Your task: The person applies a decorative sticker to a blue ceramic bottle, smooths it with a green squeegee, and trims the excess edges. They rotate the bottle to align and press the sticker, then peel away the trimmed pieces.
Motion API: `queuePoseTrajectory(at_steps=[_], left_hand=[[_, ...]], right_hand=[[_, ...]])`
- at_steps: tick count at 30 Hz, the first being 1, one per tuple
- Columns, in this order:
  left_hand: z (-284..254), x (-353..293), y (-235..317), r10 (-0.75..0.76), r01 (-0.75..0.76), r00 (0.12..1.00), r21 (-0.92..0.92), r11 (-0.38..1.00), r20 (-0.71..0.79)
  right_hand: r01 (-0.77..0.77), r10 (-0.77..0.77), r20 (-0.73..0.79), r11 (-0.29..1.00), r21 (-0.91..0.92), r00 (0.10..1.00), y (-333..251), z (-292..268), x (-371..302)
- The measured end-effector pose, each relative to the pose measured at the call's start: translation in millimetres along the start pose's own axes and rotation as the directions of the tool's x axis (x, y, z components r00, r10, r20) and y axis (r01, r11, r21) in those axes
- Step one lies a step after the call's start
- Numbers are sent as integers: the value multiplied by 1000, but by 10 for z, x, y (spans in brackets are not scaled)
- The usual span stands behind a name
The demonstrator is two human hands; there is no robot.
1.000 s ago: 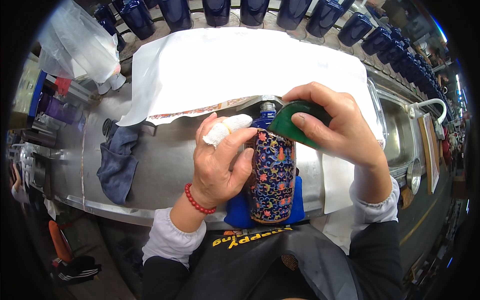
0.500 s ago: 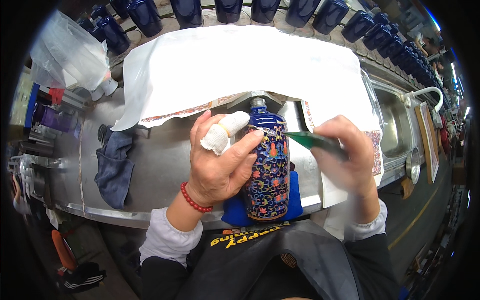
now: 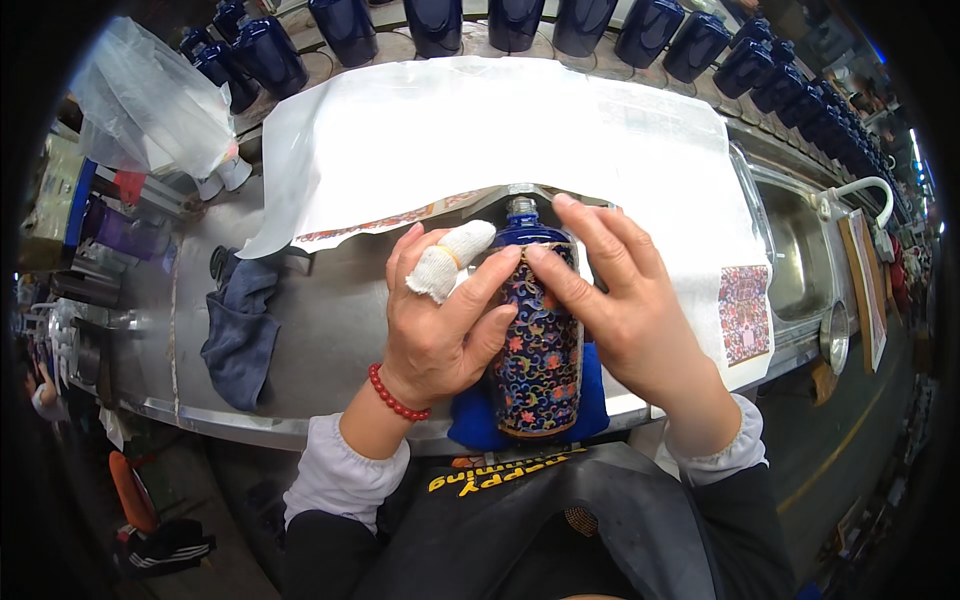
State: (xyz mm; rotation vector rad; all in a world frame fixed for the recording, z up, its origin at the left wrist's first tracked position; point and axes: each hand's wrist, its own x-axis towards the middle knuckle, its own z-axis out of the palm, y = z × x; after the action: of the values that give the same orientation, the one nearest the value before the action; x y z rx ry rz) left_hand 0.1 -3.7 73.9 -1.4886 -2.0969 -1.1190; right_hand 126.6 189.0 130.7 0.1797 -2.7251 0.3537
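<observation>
A dark blue bottle [image 3: 537, 370] with a colourful floral pattern lies with its neck pointing away, on a bright blue cloth [image 3: 480, 418]. At its shoulder, the index fingertip of my left hand [image 3: 435, 335] presses on the pattern's upper edge. Another finger of this hand wears a white fabric cover [image 3: 445, 268]. My right hand [image 3: 635, 320] reaches in from the other side with fingers stretched apart, one fingertip touching the same edge beside the left one. Neither hand is wrapped round the bottle. The green tool is out of sight.
Large white paper sheets [image 3: 480, 140] lie beyond the bottle, and a patterned patch [image 3: 745, 315] shows at right. A sink [image 3: 800, 240] is farther right. A dark grey cloth [image 3: 240, 345] and a plastic bag [image 3: 150, 100] are at left. Several plain blue bottles [image 3: 435, 25] line the back.
The green flat tool has left my right hand and the view. That hand has moved left onto the bottle's shoulder and spread its fingers. My left hand stays at the bottle.
</observation>
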Motion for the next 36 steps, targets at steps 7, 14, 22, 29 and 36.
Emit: queuePoseTrajectory(at_steps=[7,14,22,29,36], left_hand=[[-27,7,125,-18,18,999,2,1000,48],[-110,129,412,-70,28,948,138,990,310],[-77,149,463,-122,88,954,135,987,274],[-78,228,537,-136,83,946,186,979,294],[-85,254,583,-160,106,943,194,975,292]], right_hand=[[-52,50,-88,998,-27,995,119,17,-142],[-133,156,-81,962,238,984,103,188,-356],[-98,149,-151,948,302,977,60,303,-421],[-90,140,-146,947,308,979,74,316,-373],[-80,146,-163,932,354,976,86,324,-365]])
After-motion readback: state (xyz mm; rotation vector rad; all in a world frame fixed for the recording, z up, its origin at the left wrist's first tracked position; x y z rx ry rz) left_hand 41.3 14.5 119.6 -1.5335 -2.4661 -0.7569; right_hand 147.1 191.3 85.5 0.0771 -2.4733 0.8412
